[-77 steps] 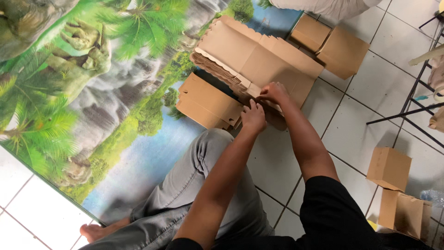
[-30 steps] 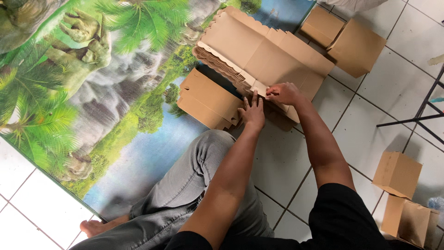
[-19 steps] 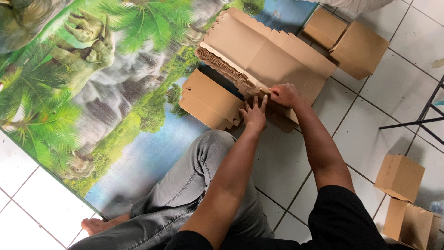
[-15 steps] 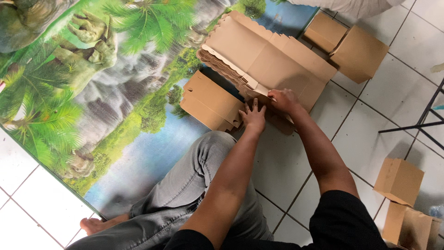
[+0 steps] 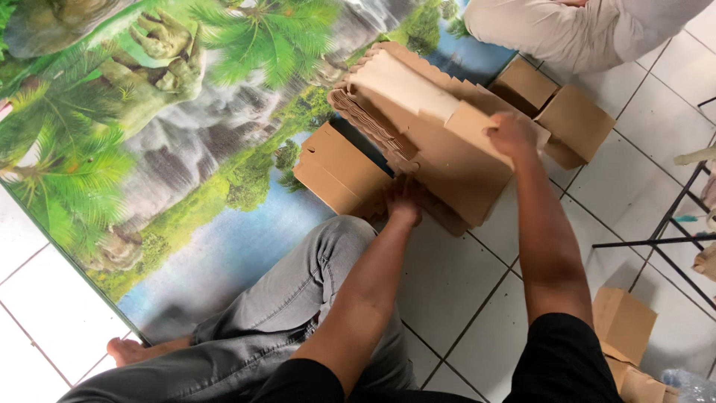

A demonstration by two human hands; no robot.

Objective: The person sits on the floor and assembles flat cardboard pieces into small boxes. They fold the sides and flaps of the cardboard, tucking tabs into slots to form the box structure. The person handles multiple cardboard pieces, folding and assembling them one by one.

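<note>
Brown corrugated card, flat die-cut box blanks, stacked on tiled floor directly ahead of both hands. Right hand: closed on top blank, lifted clear of stack at near end. Left hand: pressed on stack's near edge; fingers hidden, grip cannot be told. Folded box: just left of left hand. Two more made-up boxes: beyond right hand. Step judged: separating one blank. Next move calls for steady hold-down, clean peel without snagging tabs.
</note>
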